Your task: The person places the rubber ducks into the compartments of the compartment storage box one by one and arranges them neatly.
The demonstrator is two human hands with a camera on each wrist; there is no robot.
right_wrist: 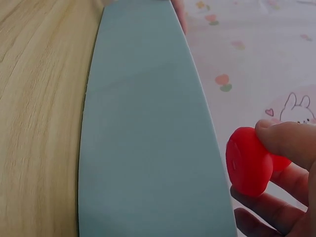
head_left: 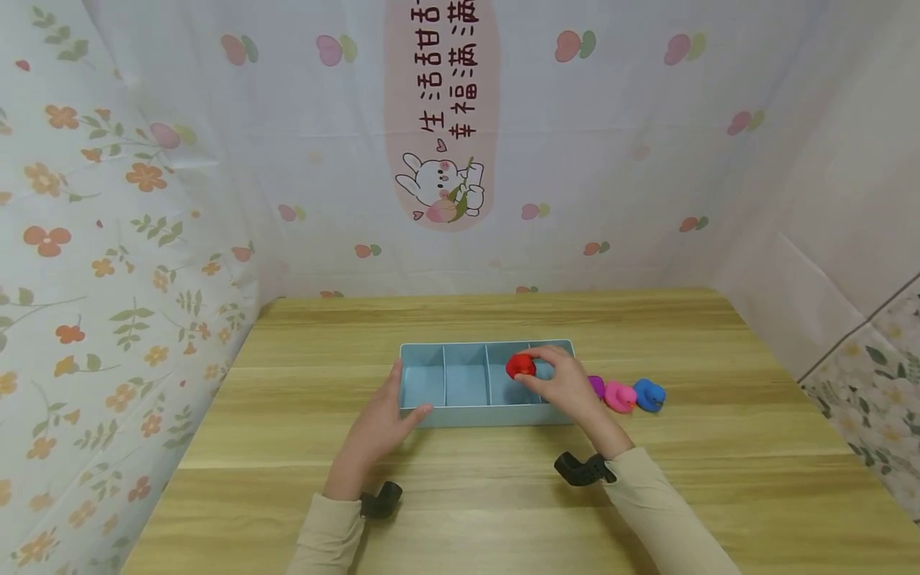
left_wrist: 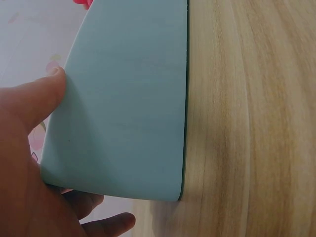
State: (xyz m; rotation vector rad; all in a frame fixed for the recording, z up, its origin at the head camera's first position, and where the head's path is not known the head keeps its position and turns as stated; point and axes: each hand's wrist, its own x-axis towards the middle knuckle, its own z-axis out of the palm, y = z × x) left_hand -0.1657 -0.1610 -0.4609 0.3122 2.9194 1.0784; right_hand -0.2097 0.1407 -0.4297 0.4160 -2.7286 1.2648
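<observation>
A light blue box point(head_left: 467, 416) with a row of several compartments stands on the table. My left hand point(head_left: 378, 423) grips its left end, thumb on the front rim and fingers around the end wall. In the left wrist view, the thumb point(left_wrist: 47, 94) presses the rim. My right hand point(head_left: 564, 386) pinches a red toy duck point(head_left: 521, 366) between thumb and fingers, over the third compartment from the left. In the right wrist view, the duck point(right_wrist: 248, 160) shows its flat underside, beyond the box wall point(right_wrist: 143, 128). The right hand partly hides the rightmost compartment.
Right of the box, a purple toy point(head_left: 596, 386), a pink toy duck point(head_left: 620, 397) and a blue toy duck point(head_left: 650, 395) lie in a row on the wooden table point(head_left: 489, 487). My right hand partly covers the purple one. Patterned cloth point(head_left: 604, 160) hangs behind.
</observation>
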